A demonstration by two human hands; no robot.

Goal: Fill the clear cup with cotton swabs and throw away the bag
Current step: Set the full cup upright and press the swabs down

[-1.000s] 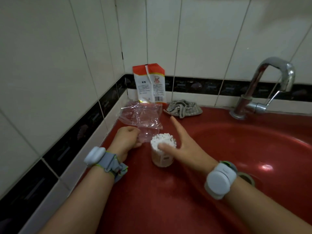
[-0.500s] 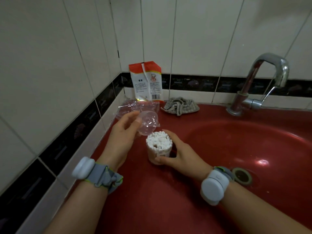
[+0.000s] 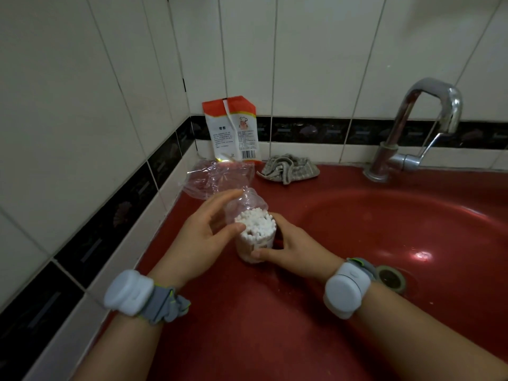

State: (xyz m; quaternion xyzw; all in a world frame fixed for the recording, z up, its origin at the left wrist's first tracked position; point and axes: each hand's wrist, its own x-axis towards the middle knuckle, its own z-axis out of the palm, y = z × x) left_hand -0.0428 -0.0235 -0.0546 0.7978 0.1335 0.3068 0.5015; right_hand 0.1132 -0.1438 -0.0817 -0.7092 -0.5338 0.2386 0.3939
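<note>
The clear cup (image 3: 254, 247) stands on the red counter, packed with white cotton swabs (image 3: 257, 222) that stick up above its rim. My right hand (image 3: 291, 250) wraps around the cup's lower right side. My left hand (image 3: 203, 233) holds a clear dome-shaped lid (image 3: 246, 203), tilted over the back left of the swabs and touching them. The empty clear plastic bag (image 3: 217, 177) lies crumpled on the counter behind the cup, near the wall corner.
An orange and white packet (image 3: 233, 130) leans on the tiled wall. A grey cloth (image 3: 288, 167) lies beside it. The red sink basin (image 3: 398, 229) with drain (image 3: 390, 279) is at right, under a chrome tap (image 3: 412, 127).
My left hand brought the clear lid from beside the cup down onto the swabs. My right hand went from resting on the swabs to gripping the cup's side.
</note>
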